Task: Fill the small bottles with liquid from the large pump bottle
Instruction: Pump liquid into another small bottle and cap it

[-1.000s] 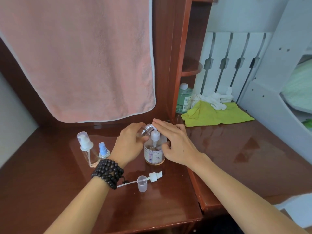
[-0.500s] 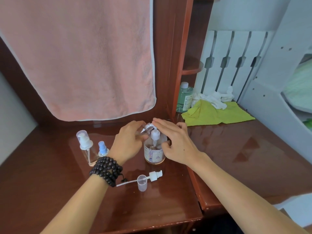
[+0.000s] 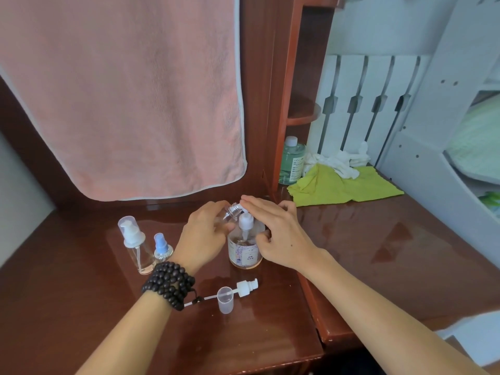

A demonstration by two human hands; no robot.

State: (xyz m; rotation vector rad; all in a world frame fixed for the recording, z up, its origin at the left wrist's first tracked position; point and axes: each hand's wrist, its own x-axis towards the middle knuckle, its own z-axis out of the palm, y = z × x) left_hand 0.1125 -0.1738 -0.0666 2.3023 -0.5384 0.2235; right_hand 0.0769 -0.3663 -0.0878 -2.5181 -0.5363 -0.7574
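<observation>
Our right hand (image 3: 281,234) lies flat over the head of the large pump bottle (image 3: 244,249), fingers straight and pressed together, so the palm can push the plunger down. Our left hand (image 3: 204,238) curls round a small clear bottle (image 3: 230,212) and tilts it so its threaded mouth sits right at the pump's spout; we judge that the tilt is there to catch whatever comes out. How much has gone in we cannot tell, since the hand hides most of the small bottle. The pump bottle stands upright on the bench (image 3: 94,307) between the two hands, with only a low layer of amber liquid at the bottom.

Nearer to us lie a removed pump cap with its dip tube (image 3: 244,287) and a clear cover (image 3: 226,299), likely off the bottle being filled and set aside within reach. To the left stand a capped pump bottle (image 3: 135,244) and, just beside it, a small blue spray bottle (image 3: 161,246), apparently waiting their turn. Well apart on the right are a green bottle (image 3: 291,161) and a green cloth (image 3: 343,188).
</observation>
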